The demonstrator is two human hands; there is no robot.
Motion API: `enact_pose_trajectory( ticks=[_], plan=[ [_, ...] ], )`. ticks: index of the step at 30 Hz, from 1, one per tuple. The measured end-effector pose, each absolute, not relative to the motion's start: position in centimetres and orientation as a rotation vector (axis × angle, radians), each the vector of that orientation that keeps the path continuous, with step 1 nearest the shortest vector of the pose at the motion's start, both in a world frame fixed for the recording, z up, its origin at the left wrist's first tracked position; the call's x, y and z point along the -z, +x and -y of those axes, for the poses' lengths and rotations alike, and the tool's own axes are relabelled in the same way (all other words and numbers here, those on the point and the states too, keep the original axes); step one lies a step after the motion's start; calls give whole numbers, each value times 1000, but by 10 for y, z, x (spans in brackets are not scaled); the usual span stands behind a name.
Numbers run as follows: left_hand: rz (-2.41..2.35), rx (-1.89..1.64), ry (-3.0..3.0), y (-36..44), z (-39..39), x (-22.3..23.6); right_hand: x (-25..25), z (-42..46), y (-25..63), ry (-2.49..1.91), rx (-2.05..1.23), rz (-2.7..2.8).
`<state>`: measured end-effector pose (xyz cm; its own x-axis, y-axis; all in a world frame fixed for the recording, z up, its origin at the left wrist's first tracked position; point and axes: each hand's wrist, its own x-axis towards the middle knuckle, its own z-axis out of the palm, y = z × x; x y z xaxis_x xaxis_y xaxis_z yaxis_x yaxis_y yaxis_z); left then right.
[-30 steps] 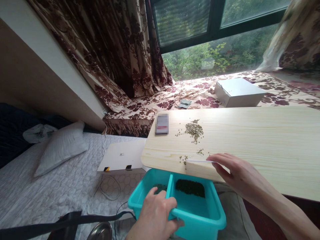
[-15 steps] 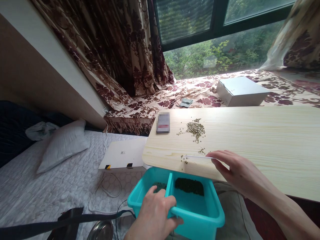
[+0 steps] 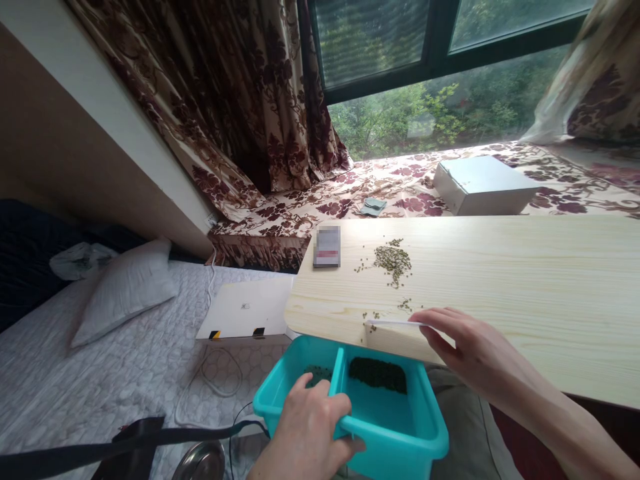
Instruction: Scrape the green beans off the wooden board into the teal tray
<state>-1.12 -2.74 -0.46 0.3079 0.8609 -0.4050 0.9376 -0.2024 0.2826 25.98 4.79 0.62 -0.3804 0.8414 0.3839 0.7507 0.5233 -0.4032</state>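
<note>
Hold the white strip (image 3: 390,323), pinched in the right hand (image 3: 470,340), low and level beside the small seeds (image 3: 373,315) on the tabletop (image 3: 500,280), with the left hand (image 3: 311,420) clasping the turquoise bin (image 3: 400,432) steady below the edge

Offering nothing readable: appearing pixelated on the small grey box (image 3: 327,247); at its eight o'clock, showing too tiny on the white carton (image 3: 257,303).

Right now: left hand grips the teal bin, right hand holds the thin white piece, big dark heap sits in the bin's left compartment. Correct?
Wrong compartment: the head view shows the big dark heap in the right one. The left hand does grip the teal bin, and the right hand holds the thin white piece.
</note>
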Motion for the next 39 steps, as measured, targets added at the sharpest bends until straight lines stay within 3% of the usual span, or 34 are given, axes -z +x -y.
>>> enact_pose_trajectory(
  ticks=[18,28,39],
  plan=[
    [-1604,202,2109,-14,28,4,-3,-53,254,-1295,-266,2214],
    [-1597,257,2085,-11,28,-2,-12,-23,267,-1204,-466,2234],
    [-1559,283,2106,-2,26,-5,-9,-43,269,-1513,-249,2045]
  ],
)
